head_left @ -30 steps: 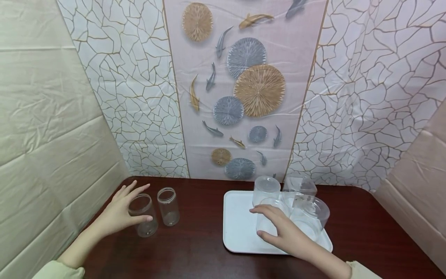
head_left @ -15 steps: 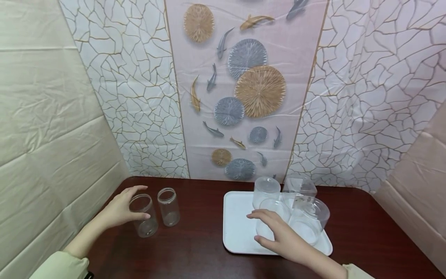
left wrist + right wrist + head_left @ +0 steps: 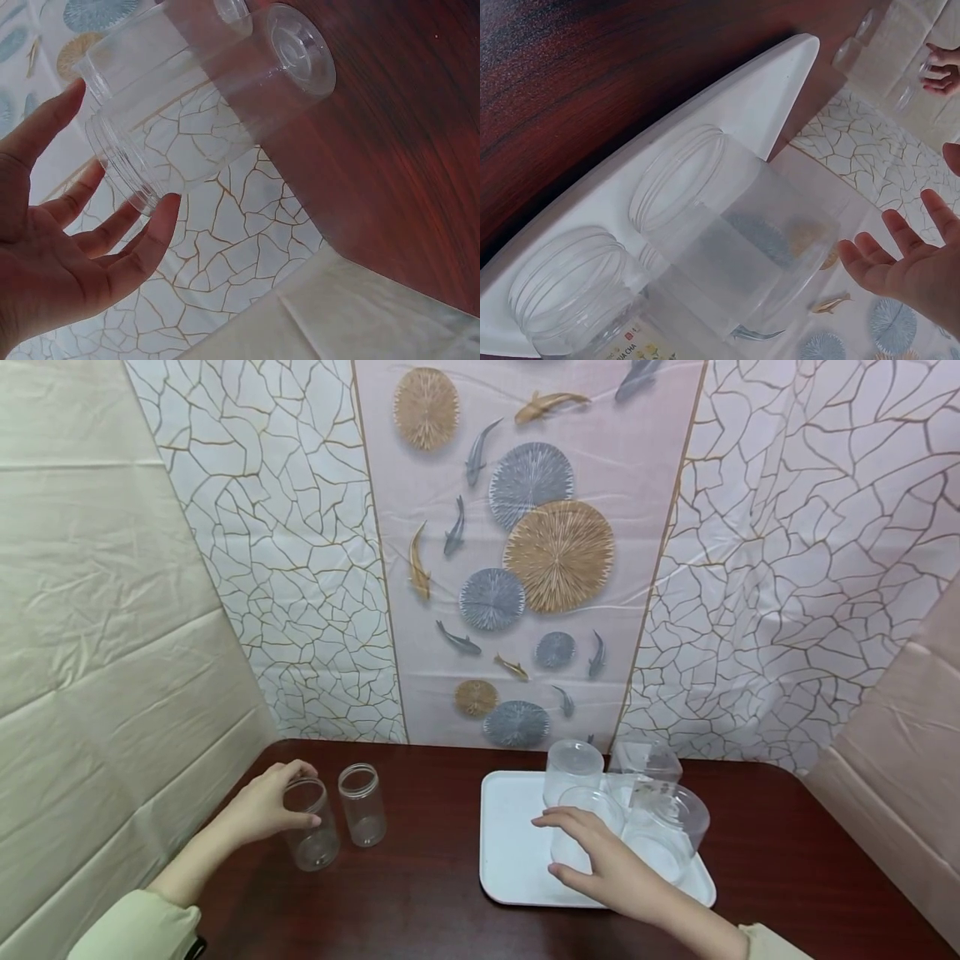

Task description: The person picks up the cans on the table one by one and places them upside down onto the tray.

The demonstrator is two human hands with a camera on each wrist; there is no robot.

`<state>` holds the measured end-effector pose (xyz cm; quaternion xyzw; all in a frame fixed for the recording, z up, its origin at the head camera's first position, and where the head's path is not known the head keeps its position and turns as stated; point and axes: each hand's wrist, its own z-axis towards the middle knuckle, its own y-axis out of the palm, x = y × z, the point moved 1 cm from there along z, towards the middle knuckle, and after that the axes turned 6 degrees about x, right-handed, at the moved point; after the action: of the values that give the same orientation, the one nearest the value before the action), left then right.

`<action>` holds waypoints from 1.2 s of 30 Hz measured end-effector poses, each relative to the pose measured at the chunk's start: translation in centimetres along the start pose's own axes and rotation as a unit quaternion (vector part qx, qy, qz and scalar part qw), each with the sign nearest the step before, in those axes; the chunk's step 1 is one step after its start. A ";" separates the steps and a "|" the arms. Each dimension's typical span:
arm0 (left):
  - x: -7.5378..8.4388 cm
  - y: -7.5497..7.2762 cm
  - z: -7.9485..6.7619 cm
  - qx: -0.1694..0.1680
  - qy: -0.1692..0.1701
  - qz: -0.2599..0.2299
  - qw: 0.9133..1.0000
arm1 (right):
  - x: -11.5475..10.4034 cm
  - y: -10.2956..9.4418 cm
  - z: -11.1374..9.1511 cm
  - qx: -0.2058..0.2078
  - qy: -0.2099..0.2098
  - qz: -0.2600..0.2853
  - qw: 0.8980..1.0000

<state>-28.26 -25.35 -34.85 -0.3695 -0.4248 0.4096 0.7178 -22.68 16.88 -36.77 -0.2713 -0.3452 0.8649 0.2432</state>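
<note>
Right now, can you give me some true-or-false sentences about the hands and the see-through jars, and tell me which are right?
1. The left hand is at a clear jar standing on the dark table. True.
2. The white tray holds no jars. False: several clear jars stand on it.
3. The right hand reaches over a jar on the tray. True.
4. A red lid covers the second jar beside the left hand. False: its mouth is open, with no lid.
</note>
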 end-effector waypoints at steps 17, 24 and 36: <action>-0.1 0.4 2.0 -0.094 -0.011 0.030 0.995 | -0.2 -0.2 0.5 -0.013 0.002 0.004 1.000; 0.2 0.4 2.7 -0.138 -0.019 0.030 0.990 | -0.4 -0.3 0.6 -0.012 -0.001 0.004 1.000; 0.3 0.2 3.6 -0.176 -0.067 0.014 0.982 | -0.9 -0.5 0.8 -0.020 -0.005 0.006 1.000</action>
<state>-31.52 -24.40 -33.59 -0.4674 -0.5327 0.3621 0.6055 -22.43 16.31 -35.67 -0.2737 -0.3620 0.8608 0.2303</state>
